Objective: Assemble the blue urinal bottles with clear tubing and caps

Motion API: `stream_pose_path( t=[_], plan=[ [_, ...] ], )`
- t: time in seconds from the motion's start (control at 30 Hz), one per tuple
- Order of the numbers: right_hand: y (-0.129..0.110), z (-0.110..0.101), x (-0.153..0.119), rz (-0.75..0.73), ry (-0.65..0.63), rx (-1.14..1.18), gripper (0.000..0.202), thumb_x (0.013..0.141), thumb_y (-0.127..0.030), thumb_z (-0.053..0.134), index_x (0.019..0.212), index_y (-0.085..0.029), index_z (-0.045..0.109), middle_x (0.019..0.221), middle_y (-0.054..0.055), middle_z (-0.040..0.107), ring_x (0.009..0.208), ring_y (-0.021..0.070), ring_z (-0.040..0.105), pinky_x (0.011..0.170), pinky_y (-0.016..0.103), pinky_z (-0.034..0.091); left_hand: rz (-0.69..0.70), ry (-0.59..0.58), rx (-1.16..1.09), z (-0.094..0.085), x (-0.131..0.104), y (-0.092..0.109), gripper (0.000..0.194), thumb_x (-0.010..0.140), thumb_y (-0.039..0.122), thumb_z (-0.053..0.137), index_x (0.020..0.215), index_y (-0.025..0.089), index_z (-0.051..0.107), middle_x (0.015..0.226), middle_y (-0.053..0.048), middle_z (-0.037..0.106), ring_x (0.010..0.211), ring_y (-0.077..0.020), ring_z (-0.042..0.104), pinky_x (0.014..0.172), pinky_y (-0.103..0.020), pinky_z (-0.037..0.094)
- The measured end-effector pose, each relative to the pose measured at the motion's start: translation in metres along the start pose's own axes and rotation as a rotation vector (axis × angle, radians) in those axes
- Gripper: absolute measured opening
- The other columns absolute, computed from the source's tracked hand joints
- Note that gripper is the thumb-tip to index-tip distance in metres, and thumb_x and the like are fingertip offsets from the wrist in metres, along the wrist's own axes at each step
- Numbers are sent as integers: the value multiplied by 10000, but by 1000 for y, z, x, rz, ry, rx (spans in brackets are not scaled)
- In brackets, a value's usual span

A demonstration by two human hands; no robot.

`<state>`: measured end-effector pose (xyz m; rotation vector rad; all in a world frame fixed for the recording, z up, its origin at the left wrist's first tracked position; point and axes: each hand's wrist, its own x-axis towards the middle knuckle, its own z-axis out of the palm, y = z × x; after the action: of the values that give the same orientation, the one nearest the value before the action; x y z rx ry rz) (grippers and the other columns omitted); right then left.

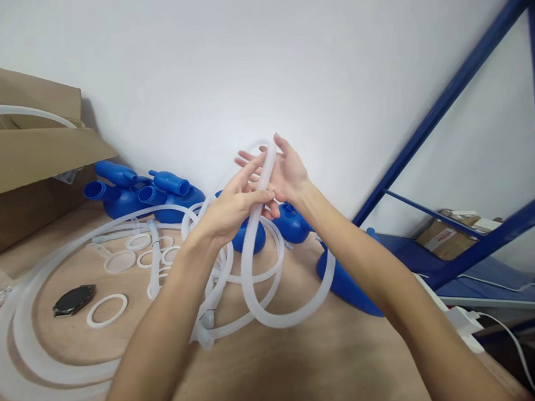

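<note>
well, a translucent hose (247, 265) hangs bent from two hands above the table (308, 374), and it could escape.
from my place, i see the left hand (236, 201) pinching it; the right hand (290, 170) is spread behind it, and i cannot tell if this one also grips. the hose looks springy, so if the pinch becomes weak, i think it could jump away. its low bend comes near the blue bottle (349, 285) on the right, which a wide swing might push. around, loose tubes (231, 328) lie crossed on the table, so a careless pull could make a tangle.
</note>
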<state>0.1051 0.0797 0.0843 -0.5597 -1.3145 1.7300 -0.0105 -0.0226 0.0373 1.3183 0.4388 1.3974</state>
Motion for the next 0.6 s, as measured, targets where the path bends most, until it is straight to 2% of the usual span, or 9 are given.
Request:
stream_pose_path(
  t=[0.1, 0.2, 0.3, 0.37, 0.43, 0.5, 0.57, 0.6],
  plan=[
    [-17, -5, 22, -48, 73, 194, 256, 1044, -324, 487, 1242, -170, 541, 897, 46, 734, 875, 184, 740, 668, 281, 635, -57, -61, 43, -11, 0, 0, 925, 779, 131, 712, 1622, 227, 343, 802, -13, 730, 603, -156, 668, 610, -287, 511],
    [-38, -16, 32, -103, 148, 169, 177, 991, -148, 507, 1139, -199, 591, 735, -18, 668, 699, 143, 674, 591, 240, 596, -70, -69, 137, -22, -1, 2, 850, 818, 213, 750, 1594, 232, 404, 926, -58, 756, 703, -181, 701, 665, -302, 525],
    [-57, -21, 22, -239, 152, 18, 132, 962, -171, 520, 1026, -238, 614, 728, -53, 660, 698, 123, 648, 626, 229, 576, -75, -3, 294, -33, 0, 4, 625, 935, 465, 670, 1498, 222, 546, 1156, -125, 730, 903, -243, 728, 764, -341, 555],
    [-69, -19, 8, -296, 177, -192, 126, 966, -251, 503, 985, -257, 628, 793, -66, 684, 742, 110, 650, 674, 226, 550, -73, 122, 443, -43, 3, 1, 626, 995, 616, 505, 1480, 227, 570, 1300, -150, 678, 1077, -294, 700, 871, -390, 560],
    [-80, -16, -6, -319, 201, -386, 189, 963, -343, 480, 995, -274, 653, 864, -69, 697, 791, 103, 642, 728, 235, 518, -72, 306, 660, -55, 8, -7, 705, 981, 674, 471, 1525, 229, 521, 1423, -171, 606, 1219, -335, 638, 992, -447, 523],
    [-93, -17, -18, -344, 131, -423, 212, 919, -374, 522, 1029, -282, 678, 882, -75, 694, 802, 99, 601, 759, 233, 482, -88, 409, 897, -69, 14, -18, 886, 886, 675, 630, 1601, 203, 405, 1529, -212, 510, 1321, -381, 570, 1090, -487, 457],
    [-108, -23, -24, -388, -72, -262, 286, 849, -302, 591, 1120, -269, 678, 854, -95, 684, 753, 96, 521, 733, 209, 439, -149, 386, 1042, -82, 20, -32, 1096, 790, 620, 764, 1652, 154, 272, 1585, -262, 435, 1392, -415, 513, 1145, -496, 405],
    [-116, -27, -26, -401, -203, -141, 384, 825, -257, 602, 1205, -255, 655, 840, -101, 680, 722, 103, 481, 703, 205, 419, -191, 356, 1074, -88, 22, -39, 1123, 783, 588, 779, 1656, 133, 240, 1594, -279, 421, 1414, -420, 496, 1155, -494, 392]
  ],
)
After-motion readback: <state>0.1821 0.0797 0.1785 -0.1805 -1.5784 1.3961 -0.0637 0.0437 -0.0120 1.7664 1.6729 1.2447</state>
